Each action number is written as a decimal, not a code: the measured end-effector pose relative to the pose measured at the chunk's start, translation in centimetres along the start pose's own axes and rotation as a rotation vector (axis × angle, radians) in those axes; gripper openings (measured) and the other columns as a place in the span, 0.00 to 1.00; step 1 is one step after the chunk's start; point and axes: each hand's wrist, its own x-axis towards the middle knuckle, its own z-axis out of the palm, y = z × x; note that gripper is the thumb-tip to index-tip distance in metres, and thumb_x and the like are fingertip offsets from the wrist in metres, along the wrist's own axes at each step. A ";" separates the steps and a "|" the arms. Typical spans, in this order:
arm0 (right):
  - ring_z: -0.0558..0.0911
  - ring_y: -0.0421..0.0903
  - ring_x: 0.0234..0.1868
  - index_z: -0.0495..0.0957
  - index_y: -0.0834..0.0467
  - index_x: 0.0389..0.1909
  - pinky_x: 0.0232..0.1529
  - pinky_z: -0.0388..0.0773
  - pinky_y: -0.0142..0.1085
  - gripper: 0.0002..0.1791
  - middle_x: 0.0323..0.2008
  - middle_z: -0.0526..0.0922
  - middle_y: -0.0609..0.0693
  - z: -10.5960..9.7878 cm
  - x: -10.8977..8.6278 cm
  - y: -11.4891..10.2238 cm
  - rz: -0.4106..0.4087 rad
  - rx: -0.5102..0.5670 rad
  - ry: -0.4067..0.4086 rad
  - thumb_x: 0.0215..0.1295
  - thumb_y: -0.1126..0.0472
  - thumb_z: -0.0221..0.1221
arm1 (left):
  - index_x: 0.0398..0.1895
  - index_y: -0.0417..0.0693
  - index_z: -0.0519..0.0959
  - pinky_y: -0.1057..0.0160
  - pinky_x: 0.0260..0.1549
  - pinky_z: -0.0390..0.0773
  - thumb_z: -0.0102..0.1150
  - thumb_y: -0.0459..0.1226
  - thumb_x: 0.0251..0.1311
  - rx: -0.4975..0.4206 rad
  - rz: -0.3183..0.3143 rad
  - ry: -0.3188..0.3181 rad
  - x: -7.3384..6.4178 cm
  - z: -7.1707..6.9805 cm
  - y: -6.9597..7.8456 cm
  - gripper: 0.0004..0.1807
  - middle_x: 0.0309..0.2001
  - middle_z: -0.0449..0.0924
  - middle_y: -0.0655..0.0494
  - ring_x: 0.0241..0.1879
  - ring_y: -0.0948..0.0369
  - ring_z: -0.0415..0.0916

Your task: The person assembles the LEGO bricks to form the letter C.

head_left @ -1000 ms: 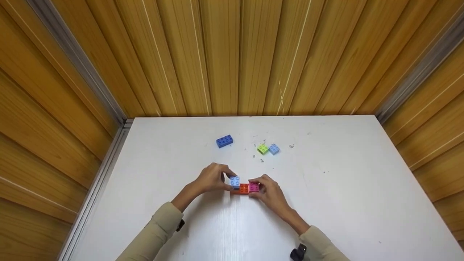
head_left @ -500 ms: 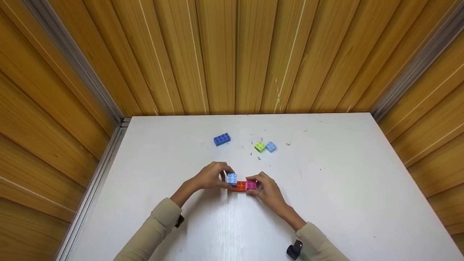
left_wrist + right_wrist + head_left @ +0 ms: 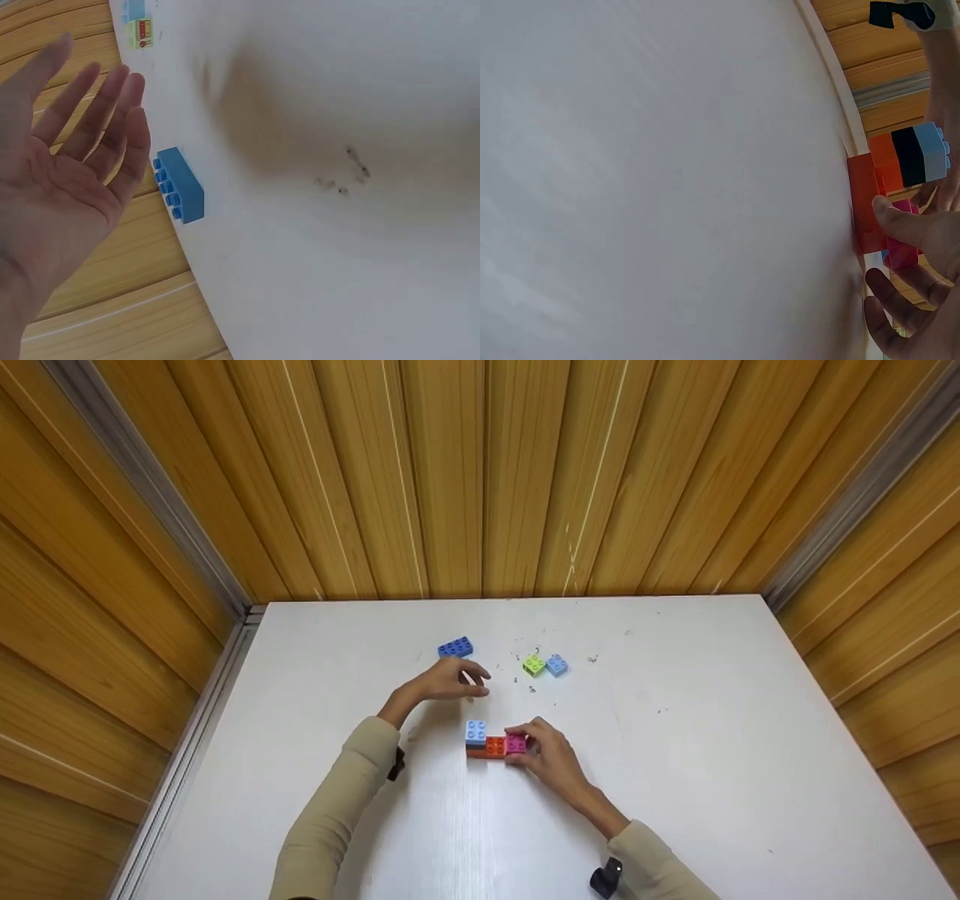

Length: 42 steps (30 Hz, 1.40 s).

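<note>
A small built stack stands near the middle of the table: a long red base brick (image 3: pixel 864 202), with an orange brick (image 3: pixel 885 161), a black brick (image 3: pixel 908 157) and a light blue brick (image 3: pixel 476 731) piled at its left end. A pink brick (image 3: pixel 515 744) sits on the right end, and my right hand (image 3: pixel 553 759) pinches it between thumb and fingers. Beyond the stack, my left hand (image 3: pixel 450 681) hovers with loosely bent fingers and holds nothing. Just behind it lies a dark blue eight-stud brick (image 3: pixel 455 646), partly covered by the hand in the head view.
A lime green brick (image 3: pixel 534 665) and a second light blue brick (image 3: pixel 556 664) lie side by side toward the back of the white table (image 3: pixel 675 780). Wood-patterned walls (image 3: pixel 450 472) rise behind and at both sides. Small dark marks dot the tabletop.
My left hand has let go of the light blue brick on the stack and moved away toward the dark blue brick. The right hand keeps its hold on the pink brick.
</note>
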 end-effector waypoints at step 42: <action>0.79 0.45 0.37 0.86 0.56 0.50 0.39 0.75 0.29 0.21 0.37 0.80 0.47 -0.3 0.1 0.2 -0.035 0.003 0.007 0.53 0.60 0.75 | 0.61 0.48 0.80 0.50 0.62 0.77 0.67 0.33 0.64 0.327 -0.157 0.139 5.2 3.1 0.1 0.21 0.63 0.76 0.44 0.61 0.47 0.77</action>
